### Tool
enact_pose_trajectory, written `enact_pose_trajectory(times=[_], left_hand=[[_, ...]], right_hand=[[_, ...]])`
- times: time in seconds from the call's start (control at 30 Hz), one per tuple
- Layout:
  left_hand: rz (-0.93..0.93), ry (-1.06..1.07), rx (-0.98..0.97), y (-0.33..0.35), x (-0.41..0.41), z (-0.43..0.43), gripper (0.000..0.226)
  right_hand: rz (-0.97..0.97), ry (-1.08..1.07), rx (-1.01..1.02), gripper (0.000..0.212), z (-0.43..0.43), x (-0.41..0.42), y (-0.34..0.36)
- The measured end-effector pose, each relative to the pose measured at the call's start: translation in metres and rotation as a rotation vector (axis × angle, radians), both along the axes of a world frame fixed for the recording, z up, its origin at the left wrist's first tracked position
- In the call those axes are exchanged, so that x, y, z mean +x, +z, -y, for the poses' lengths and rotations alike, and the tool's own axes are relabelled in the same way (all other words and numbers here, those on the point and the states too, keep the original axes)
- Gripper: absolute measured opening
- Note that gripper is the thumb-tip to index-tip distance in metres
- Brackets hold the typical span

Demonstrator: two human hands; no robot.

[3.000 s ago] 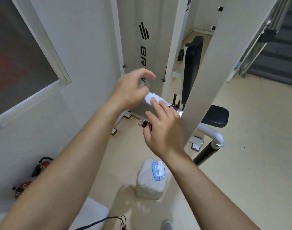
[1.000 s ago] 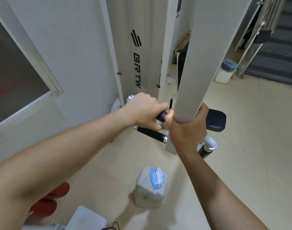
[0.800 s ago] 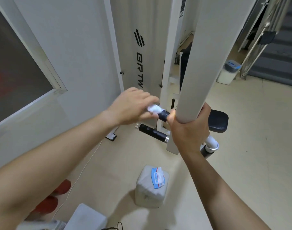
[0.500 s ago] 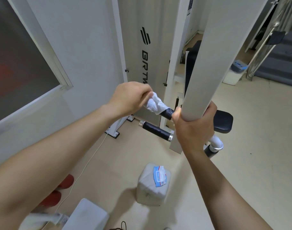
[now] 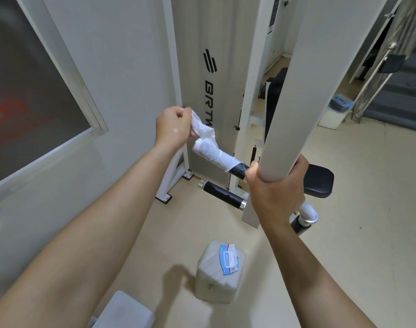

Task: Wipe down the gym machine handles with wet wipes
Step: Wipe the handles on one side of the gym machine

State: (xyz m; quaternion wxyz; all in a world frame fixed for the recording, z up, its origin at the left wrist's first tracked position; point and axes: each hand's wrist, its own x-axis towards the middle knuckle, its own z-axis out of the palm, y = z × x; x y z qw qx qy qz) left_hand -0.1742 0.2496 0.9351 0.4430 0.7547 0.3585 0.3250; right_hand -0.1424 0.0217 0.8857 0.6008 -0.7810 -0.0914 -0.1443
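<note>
A white wet wipe (image 5: 210,147) is wrapped round the outer end of the upper black handle (image 5: 237,171) of the white gym machine. My left hand (image 5: 175,127) pinches the wipe's loose upper corner, just left of the handle's end. My right hand (image 5: 276,188) grips the thick white machine arm (image 5: 304,91) where the handle joins it. A second black handle (image 5: 222,195) with silver end caps sticks out lower down, untouched.
A pack of wet wipes (image 5: 220,272) with a blue lid stands on the beige floor below the handles. The black seat pad (image 5: 318,183) lies behind my right hand. A white wall with a window frame (image 5: 67,74) is on the left. A white box (image 5: 124,312) sits near my feet.
My left hand slid off the handle leftward and upward, leaving the wipe wrapped on the handle's end and pulling its loose corner. My right hand kept its grip on the machine arm.
</note>
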Motion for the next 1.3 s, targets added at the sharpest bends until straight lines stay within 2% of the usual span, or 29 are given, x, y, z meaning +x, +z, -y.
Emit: enact_pose_trajectory(times=[0.03,0.1,0.13,0.17,0.2,0.23,0.27,0.33,0.4,0.5,0.57,0.63,0.7,0.77,0.87,0.97,1.07,1.2,1.3], left_hand=[[-0.192,-0.003,0.075,-0.008,0.001,-0.013,0.032],[-0.769,-0.109,0.251,-0.029,-0.010,-0.029,0.018],[-1.057,-0.271,0.221,-0.041,-0.021,-0.029,0.011],[-1.256,-0.493,0.097,-0.048,-0.032,-0.025,0.007],[-1.326,-0.697,-0.056,-0.046,-0.043,-0.016,0.006],[-1.268,-0.847,-0.177,-0.039,-0.052,-0.008,0.007],[-1.116,-0.938,-0.257,-0.028,-0.060,-0.002,0.011],[-0.680,-0.954,-0.309,0.003,-0.068,0.005,0.020],[-0.344,-0.780,-0.258,0.029,-0.068,0.006,0.016],[-0.165,-0.383,-0.022,0.030,-0.051,0.012,0.028],[-0.021,-0.306,0.042,0.017,-0.038,0.023,0.042],[-0.062,-0.357,0.243,-0.002,-0.030,0.031,0.044],[-0.209,-0.375,0.598,-0.014,-0.028,0.038,0.032],[-0.205,-0.361,0.821,-0.017,-0.029,0.042,0.026],[-0.166,-0.461,0.806,-0.019,-0.031,0.047,0.034],[-0.088,-0.496,0.923,-0.028,-0.029,0.055,0.021],[0.011,-0.528,0.950,-0.034,-0.018,0.078,0.011],[-0.033,-0.631,0.916,-0.034,-0.007,0.098,0.026],[-0.102,-0.505,0.998,-0.027,-0.013,0.061,0.009]], right_hand=[[0.001,-0.004,0.002,0.057,0.000,0.000,0.000],[0.000,-0.015,0.004,0.057,0.001,0.000,0.000],[0.002,-0.021,0.003,0.057,0.001,0.000,0.000],[0.006,-0.025,0.002,0.057,0.000,0.001,0.000],[0.010,-0.031,0.006,0.057,0.000,0.003,0.000],[0.011,-0.036,0.011,0.056,-0.001,0.005,0.000],[0.012,-0.038,0.015,0.056,-0.002,0.007,0.000],[0.023,-0.038,0.016,0.056,-0.004,0.011,0.000],[0.035,-0.039,0.014,0.055,-0.005,0.013,0.001],[0.039,-0.030,0.014,0.056,-0.004,0.014,0.001],[0.044,-0.028,0.011,0.057,-0.003,0.012,0.000],[0.042,-0.034,0.008,0.056,-0.003,0.009,0.000],[0.045,-0.045,0.009,0.054,-0.003,0.007,-0.002],[0.047,-0.059,0.014,0.055,-0.004,0.005,-0.002],[0.043,-0.053,0.022,0.053,-0.004,0.006,-0.001],[0.062,-0.041,0.020,0.053,-0.004,0.007,-0.002],[0.062,-0.029,0.014,0.055,-0.003,0.009,-0.002],[0.044,0.006,0.001,0.058,-0.001,0.009,-0.002],[0.048,0.004,0.005,0.055,-0.002,0.009,-0.001]])
